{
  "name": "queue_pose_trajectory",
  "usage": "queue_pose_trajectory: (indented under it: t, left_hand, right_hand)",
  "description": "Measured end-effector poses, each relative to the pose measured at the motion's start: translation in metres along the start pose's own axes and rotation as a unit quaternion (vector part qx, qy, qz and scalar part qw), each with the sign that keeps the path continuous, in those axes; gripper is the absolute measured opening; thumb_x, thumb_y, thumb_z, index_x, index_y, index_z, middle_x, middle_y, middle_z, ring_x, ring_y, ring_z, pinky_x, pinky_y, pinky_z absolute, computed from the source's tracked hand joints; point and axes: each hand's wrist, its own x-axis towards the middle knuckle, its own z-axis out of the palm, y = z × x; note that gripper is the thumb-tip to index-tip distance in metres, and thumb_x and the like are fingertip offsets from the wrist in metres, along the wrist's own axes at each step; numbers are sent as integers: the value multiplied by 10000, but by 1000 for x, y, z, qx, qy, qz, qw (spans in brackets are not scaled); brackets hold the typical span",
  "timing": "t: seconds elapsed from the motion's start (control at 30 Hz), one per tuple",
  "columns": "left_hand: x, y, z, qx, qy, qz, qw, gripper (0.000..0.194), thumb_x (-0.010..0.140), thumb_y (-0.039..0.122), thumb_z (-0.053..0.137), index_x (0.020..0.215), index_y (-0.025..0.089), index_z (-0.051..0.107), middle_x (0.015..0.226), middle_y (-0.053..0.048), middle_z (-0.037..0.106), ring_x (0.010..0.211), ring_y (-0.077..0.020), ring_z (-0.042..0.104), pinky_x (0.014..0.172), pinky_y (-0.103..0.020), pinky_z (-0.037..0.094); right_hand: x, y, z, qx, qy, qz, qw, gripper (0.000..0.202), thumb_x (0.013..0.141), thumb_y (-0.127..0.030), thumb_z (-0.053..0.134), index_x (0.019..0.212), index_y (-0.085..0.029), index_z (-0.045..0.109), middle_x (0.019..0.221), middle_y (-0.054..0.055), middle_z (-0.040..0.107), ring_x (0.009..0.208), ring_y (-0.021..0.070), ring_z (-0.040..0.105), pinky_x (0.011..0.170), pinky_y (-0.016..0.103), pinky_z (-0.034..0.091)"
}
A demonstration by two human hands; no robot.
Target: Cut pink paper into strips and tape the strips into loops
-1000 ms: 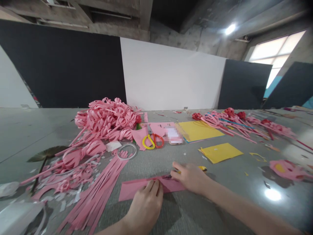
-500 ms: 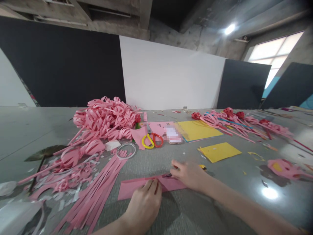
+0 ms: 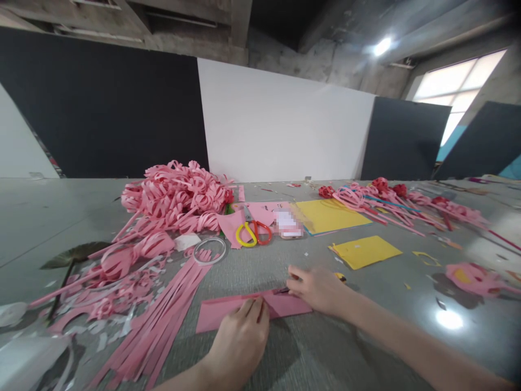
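A folded strip of pink paper (image 3: 220,314) lies flat on the grey surface in front of me. My left hand (image 3: 243,334) presses down on its middle, fingers together and bent onto the paper. At the strip's upper edge, toward its right end, my right hand (image 3: 311,289) grips a small dark, pointed tool (image 3: 280,291), whose tip rests along the fold. Most of that tool is hidden by the fingers, so its kind is unclear. Just beyond the right hand is a small yellow and black object (image 3: 340,277).
Scissors (image 3: 253,232) with yellow and red handles, a phone (image 3: 288,225) and yellow sheets (image 3: 366,252) lie ahead. Pink strips (image 3: 175,320), a tape ring (image 3: 209,251) and a pink paper heap (image 3: 175,195) are at left. Paper flowers (image 3: 378,198) lie at right.
My right hand has shifted slightly right along the strip with the dark tool, showing more of the strip's right end. My left hand stays pressed on the paper.
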Motion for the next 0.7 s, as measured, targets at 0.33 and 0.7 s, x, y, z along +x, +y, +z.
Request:
queue_pose_trajectory:
  t: [0.33, 0.7]
  left_hand:
    - [0, 0, 4, 8, 49, 3, 999, 294, 729, 56, 485, 999, 85, 597, 971, -124, 638, 838, -210, 606, 646, -274, 526]
    - [0, -1, 4, 9, 46, 7, 999, 302, 730, 54, 471, 1006, 83, 591, 982, -131, 632, 861, -215, 601, 656, -278, 526]
  right_hand:
    - [-1, 2, -4, 3, -9, 3, 1000, 189, 875, -296, 391, 767, -202, 516, 886, -14, 547, 434, 41, 397, 431, 256, 100]
    - [-5, 6, -5, 6, 1, -4, 1000, 208, 875, -294, 383, 758, -195, 525, 880, -15, 544, 430, 35, 396, 429, 264, 112]
